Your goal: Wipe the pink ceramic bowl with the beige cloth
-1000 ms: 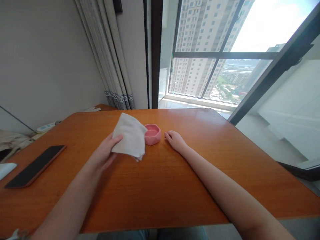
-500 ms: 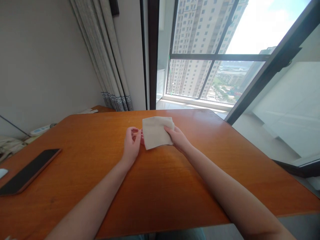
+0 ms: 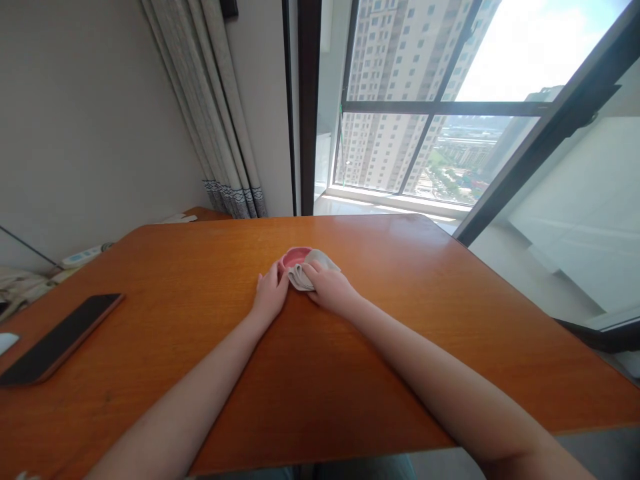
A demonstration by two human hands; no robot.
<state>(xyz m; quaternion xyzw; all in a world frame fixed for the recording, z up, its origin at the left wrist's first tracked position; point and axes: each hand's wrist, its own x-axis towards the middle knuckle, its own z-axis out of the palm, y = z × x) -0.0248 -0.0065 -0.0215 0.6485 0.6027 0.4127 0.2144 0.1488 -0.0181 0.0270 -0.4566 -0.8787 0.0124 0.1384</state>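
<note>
A small pink bowl (image 3: pixel 296 255) rests near the middle of the wooden table (image 3: pixel 240 400). My left hand (image 3: pixel 271 288) grips its near left edge, fingers closed against the rim. Bunched in my right hand (image 3: pixel 327 283) is a pale grey cloth (image 3: pixel 301 277), pressed against the bowl's right and near side. The cloth and my right fingers cover that part of the bowl. Part of the cloth spreads out behind my right knuckles.
A long black pad (image 3: pixel 63 340) with a reddish-brown edge lies on the left side of the table, beside a white object (image 3: pixel 7 342) cut off by the frame. Behind the table hang a grey curtain (image 3: pixel 210 113) and a dark-framed window (image 3: pixel 390 107).
The cloth was held up flat, hiding most of the bowl. Now it is lowered and crumpled against the bowl, whose inside shows. My right hand has moved left and slightly down.
</note>
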